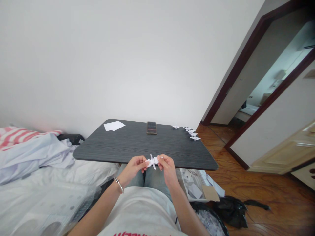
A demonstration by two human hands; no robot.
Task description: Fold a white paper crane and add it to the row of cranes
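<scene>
A small white paper crane is held up over the near edge of the dark table. My left hand pinches one side of it between thumb and fingers. On the other side, my right hand pinches the paper in the same way. Narrow points of the crane stick out up and down between the hands. Several finished white paper cranes stand along the table's right side. White paper sheets lie at the back left.
A phone lies at the table's back middle, near the white wall. Right of my legs is a bin with papers, beside black plastic bags on the wooden floor. A bed with clothes and plastic wrapping is at the left.
</scene>
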